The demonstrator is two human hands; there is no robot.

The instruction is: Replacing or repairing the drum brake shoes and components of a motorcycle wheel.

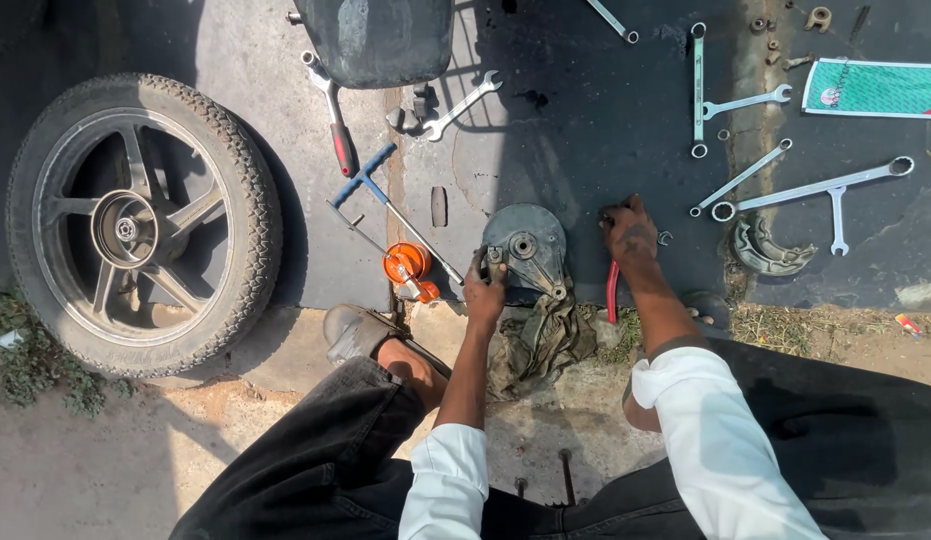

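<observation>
One round brake plate (526, 245) on dark ground, one wheel (140, 225) well to its left.
Left hand (483, 290) grips the plate's lower left edge; right hand (628, 232) closes on red-handled pliers (612, 288); about six spanners lie beyond.

Black seat (377, 40) cut off by top edge; pliers (612, 290) jaws hidden under right hand (630, 232).

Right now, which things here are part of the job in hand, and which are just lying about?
In hand:
left hand on the brake plate
right hand on the red-handled pliers
rag under the plate

Lying about:
wheel
spanners
brake shoe
oil can
T-handle wrench
seat
</observation>
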